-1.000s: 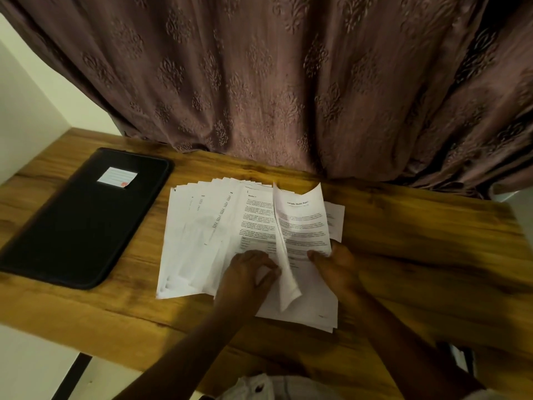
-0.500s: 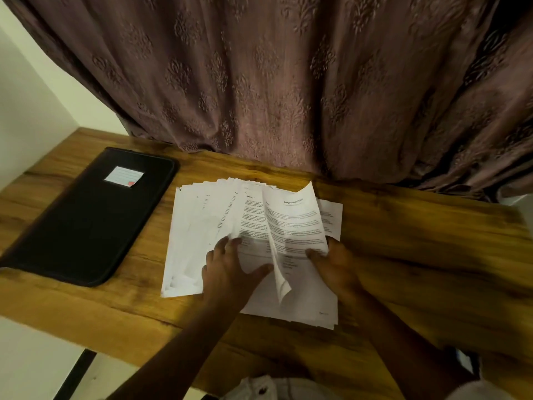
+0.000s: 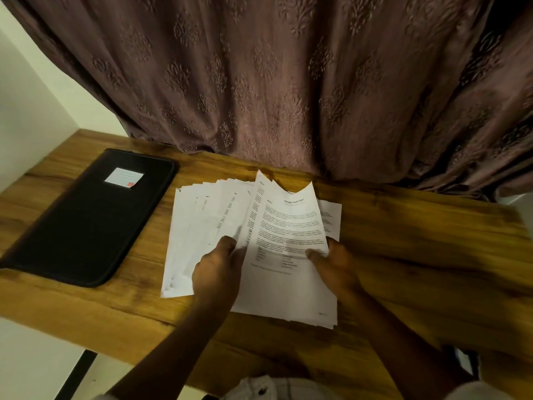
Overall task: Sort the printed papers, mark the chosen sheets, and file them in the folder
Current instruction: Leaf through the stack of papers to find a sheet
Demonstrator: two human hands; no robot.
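Several printed white papers lie fanned out on the wooden table. On top of them a sheet headed with a title and paragraphs of text curls upward. My left hand pinches sheets at the middle of the fan, thumb on top. My right hand grips the right edge of the titled sheet, thumb pressed on its face. A closed black folder with a small white label lies flat at the table's left.
A brown patterned curtain hangs behind the table's far edge. A white wall stands at the left. The table's near edge runs across the bottom, with a pale garment below it.
The raised sheet has been laid over to the left and now faces up. My left hand went from flat on the fan to pinching sheets. The view has shifted slightly.
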